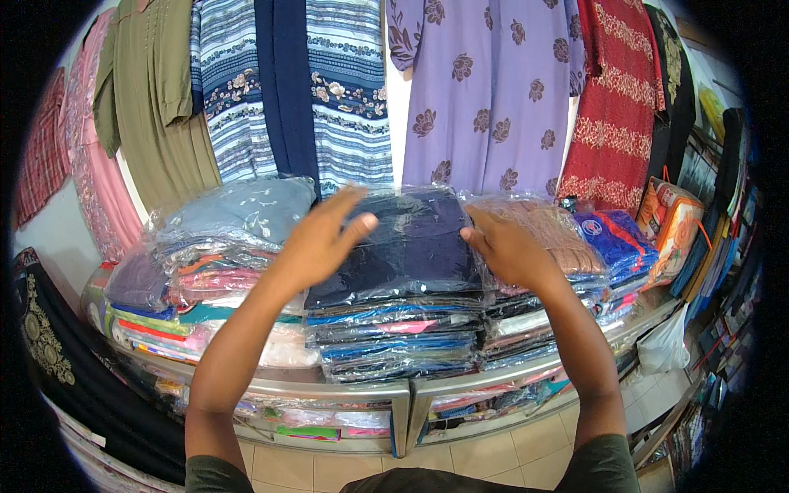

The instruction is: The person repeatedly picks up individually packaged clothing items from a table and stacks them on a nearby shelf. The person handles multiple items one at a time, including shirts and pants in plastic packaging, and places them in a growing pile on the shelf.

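A dark navy folded garment in clear plastic wrap [413, 246] tops the middle stack in front of me. My left hand [330, 240], slightly blurred, hovers around its left edge with thumb and fingers spread and nothing in them. By the right edge is my right hand [508, 249], its fingers slightly bent and the thumb apart from them; whether it touches the plastic is hard to tell. Below lie several more wrapped garments [394, 336] in blue, black and pink. A grey-blue wrapped garment [246, 206] lies left, and a brown wrapped one [548, 231] right.
The stacks stand on a metal-framed glass display counter [345, 389] with more packets inside. Behind hang long dresses, among them a purple flowered one [493, 92]. A white plastic bag [666, 345] hangs at the right. A black embroidered garment [80, 363] fills the lower left.
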Demonstrator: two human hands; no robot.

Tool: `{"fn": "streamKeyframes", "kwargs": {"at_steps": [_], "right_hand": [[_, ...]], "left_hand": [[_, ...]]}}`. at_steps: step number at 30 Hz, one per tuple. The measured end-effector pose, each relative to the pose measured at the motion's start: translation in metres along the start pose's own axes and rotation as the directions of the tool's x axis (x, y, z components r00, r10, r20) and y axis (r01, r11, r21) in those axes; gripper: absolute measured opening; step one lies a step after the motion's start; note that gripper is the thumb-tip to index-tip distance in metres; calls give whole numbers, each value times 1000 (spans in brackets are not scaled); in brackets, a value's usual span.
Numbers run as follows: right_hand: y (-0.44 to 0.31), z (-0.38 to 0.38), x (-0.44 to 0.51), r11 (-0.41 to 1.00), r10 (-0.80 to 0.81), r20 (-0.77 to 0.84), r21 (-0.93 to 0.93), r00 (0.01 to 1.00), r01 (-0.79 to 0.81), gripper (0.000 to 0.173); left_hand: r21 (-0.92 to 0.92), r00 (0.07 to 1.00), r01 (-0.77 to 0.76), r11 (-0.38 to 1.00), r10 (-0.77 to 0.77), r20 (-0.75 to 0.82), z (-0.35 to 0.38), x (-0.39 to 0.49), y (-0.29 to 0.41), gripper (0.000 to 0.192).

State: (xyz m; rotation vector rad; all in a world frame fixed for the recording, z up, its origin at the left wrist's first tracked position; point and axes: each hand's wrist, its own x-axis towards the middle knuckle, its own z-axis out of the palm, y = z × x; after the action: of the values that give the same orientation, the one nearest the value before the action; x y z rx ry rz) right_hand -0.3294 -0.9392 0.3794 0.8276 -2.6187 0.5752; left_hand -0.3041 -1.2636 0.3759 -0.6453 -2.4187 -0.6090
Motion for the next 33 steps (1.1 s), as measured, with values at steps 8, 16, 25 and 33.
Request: {"fn": "streamKeyframes", "kwargs": {"at_steps": [8,16,25,33], "right_hand": [[-12,77,-21,990,-138,20,44,990,137,67],[-2,95,-32,968,-235,-192,40,953,247,60],[-15,151,-161,864,-438,-522,-18,732,504,37],[84,378,-379,565,799,-224,596,558,-570,26]], "left_hand": [[240,908,-371,897,297,295,71,-30,49,73],[190,907,-400,897,358,221,74,-33,45,75],[-242,788,-593,768,491,-372,110,-162,51,34],[-434,595,609,664,-20,803,342,-411,-22,42]]}}
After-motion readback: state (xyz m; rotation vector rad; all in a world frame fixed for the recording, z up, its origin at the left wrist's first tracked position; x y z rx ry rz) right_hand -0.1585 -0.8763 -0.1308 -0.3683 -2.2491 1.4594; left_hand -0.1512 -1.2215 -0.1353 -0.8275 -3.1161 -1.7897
